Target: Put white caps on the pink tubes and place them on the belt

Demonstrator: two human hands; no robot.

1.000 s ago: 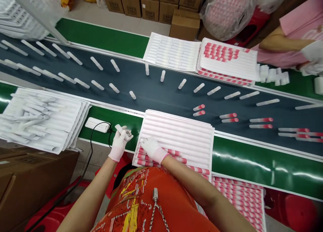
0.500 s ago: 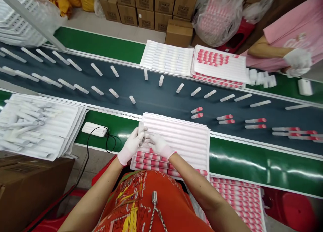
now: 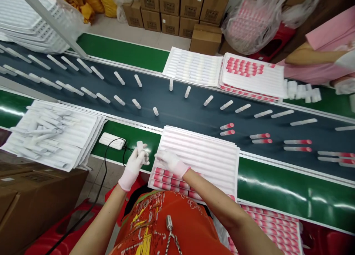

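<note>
Probably mid-filling the white tray: pinching pale tube in left hand, over green counter just off tray's left edge. Holding right hand over tray; can't tell if gripping anything. Likely calls for lining up with bare groove beyond red-and-white tubes. Versus half a second ago: drew left hand off tray, apart from right.

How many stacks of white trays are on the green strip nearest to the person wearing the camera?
2: one left stack, under loose white tubes; one middle stack, beneath the right hand. Others could lie outside the picture.
</note>
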